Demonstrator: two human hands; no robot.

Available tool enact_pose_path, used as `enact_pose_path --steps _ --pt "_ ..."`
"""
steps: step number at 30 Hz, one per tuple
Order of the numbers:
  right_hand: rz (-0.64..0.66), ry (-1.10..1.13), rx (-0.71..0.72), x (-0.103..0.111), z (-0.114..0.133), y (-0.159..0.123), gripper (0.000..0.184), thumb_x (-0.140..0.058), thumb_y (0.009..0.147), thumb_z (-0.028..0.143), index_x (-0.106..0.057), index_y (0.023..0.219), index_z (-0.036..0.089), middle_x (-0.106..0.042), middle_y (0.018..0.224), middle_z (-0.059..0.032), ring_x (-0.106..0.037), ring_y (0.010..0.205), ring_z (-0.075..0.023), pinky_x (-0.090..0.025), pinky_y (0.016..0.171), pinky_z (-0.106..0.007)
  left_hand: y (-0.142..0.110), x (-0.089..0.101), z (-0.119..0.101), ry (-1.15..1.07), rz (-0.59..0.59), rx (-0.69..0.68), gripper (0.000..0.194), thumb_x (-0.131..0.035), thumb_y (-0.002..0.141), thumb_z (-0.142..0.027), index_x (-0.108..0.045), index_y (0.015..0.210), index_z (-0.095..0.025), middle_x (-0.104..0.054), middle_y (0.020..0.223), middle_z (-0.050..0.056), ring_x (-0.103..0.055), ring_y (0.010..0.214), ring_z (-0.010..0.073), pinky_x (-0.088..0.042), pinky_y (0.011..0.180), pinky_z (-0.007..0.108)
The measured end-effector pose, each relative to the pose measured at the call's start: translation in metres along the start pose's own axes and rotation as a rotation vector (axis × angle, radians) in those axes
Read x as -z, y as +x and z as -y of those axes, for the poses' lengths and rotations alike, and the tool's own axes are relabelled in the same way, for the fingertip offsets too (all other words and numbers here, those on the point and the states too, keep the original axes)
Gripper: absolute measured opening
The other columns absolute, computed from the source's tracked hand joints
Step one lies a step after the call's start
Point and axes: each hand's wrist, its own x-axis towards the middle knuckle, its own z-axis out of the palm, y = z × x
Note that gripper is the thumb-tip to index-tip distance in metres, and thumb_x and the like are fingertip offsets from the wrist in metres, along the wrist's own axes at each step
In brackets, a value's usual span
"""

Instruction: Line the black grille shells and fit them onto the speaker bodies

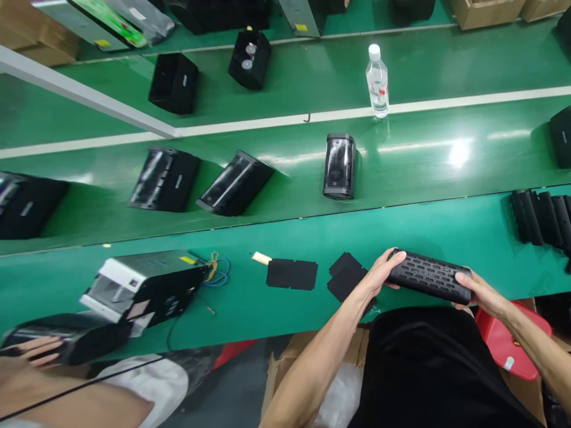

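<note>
Black perforated grille cover [429,277], long and curved, is held level just over the near edge of the green desk [446,232], left hand [379,274] and right hand [479,292] each with fingers wrapped round one end. It looks light, stiff and thin, best gripped at the ends. Flat black pads [292,274] lie beside it; beyond, black speaker housings [339,165] ride the conveyor by a clear water bottle [377,83].

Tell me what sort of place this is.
Most likely an electronics assembly line in a factory. Black speaker housings lie spaced along a green conveyor belt, a stack of grille parts waits at the bench, and both hands hold a perforated black grille.
</note>
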Motion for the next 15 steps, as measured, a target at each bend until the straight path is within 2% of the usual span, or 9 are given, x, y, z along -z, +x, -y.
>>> enact_pose_path --steps 3,5,7,9,10,12,13,15 --pt "0.002 0.058 -0.021 -0.006 0.002 0.012 0.071 -0.080 0.083 0.070 -0.059 0.127 0.018 -0.077 0.082 -0.0093 -0.076 0.067 -0.0274 -0.066 0.058 -0.039 0.009 0.008 -0.006 0.028 0.020 -0.062 0.104 -0.091 0.070 -0.060 -0.048 0.160 -0.028 -0.068 0.136 0.016 -0.071 0.099 0.0268 -0.057 0.059 0.025" --pt "0.004 0.121 0.011 -0.014 0.014 0.025 0.067 -0.078 0.084 0.070 -0.061 0.122 0.017 -0.077 0.081 -0.0102 -0.077 0.066 -0.0285 -0.066 0.057 -0.040 0.020 0.012 -0.016 0.031 -0.040 -0.166 0.111 -0.091 0.070 -0.061 -0.041 0.164 -0.028 -0.065 0.143 0.018 -0.072 0.102 0.0278 -0.057 0.063 0.027" --pt "-0.021 0.196 0.074 -0.022 0.039 0.042 0.060 -0.078 0.085 0.066 -0.063 0.118 0.018 -0.077 0.081 -0.0095 -0.076 0.063 -0.0286 -0.066 0.056 -0.042 0.032 0.013 -0.029 -0.010 -0.105 -0.282 0.115 -0.089 0.073 -0.062 -0.033 0.168 -0.030 -0.054 0.158 0.021 -0.071 0.112 0.0300 -0.060 0.073 0.031" --pt "-0.102 0.300 0.148 -0.027 0.079 0.061 0.048 -0.076 0.089 0.058 -0.064 0.115 0.019 -0.077 0.083 -0.0099 -0.074 0.062 -0.0291 -0.066 0.058 -0.047 0.039 0.011 -0.041 -0.079 -0.151 -0.384 0.109 -0.087 0.076 -0.062 -0.036 0.166 -0.031 -0.045 0.166 0.020 -0.068 0.122 0.0303 -0.062 0.084 0.035" --pt "-0.156 0.353 0.191 -0.027 0.104 0.070 0.042 -0.073 0.092 0.054 -0.064 0.114 0.020 -0.076 0.084 -0.0102 -0.074 0.064 -0.0290 -0.067 0.060 -0.050 0.039 0.010 -0.045 -0.100 -0.180 -0.417 0.099 -0.087 0.076 -0.062 -0.045 0.160 -0.029 -0.050 0.162 0.020 -0.068 0.123 0.0297 -0.061 0.086 0.035" --pt "-0.264 0.441 0.302 -0.024 0.154 0.092 0.031 -0.065 0.098 0.047 -0.064 0.117 0.023 -0.076 0.092 -0.0091 -0.073 0.072 -0.0271 -0.068 0.068 -0.052 0.037 0.009 -0.045 -0.103 -0.272 -0.441 0.077 -0.087 0.073 -0.064 -0.068 0.134 -0.021 -0.068 0.139 0.019 -0.072 0.111 0.0273 -0.060 0.079 0.033" --pt "-0.297 0.457 0.336 -0.020 0.178 0.104 0.029 -0.059 0.102 0.048 -0.062 0.122 0.026 -0.076 0.096 -0.0066 -0.072 0.077 -0.0244 -0.068 0.073 -0.049 0.033 0.011 -0.041 -0.096 -0.326 -0.441 0.069 -0.087 0.070 -0.065 -0.074 0.119 -0.018 -0.074 0.123 0.017 -0.073 0.101 0.0255 -0.059 0.073 0.031" --pt "-0.363 0.480 0.373 -0.007 0.216 0.129 0.035 -0.045 0.108 0.053 -0.056 0.134 0.032 -0.074 0.110 -0.0046 -0.071 0.087 -0.0206 -0.066 0.080 -0.042 0.024 0.020 -0.028 -0.092 -0.434 -0.435 0.060 -0.087 0.068 -0.066 -0.075 0.098 -0.016 -0.077 0.102 0.013 -0.071 0.084 0.0208 -0.055 0.066 0.028"
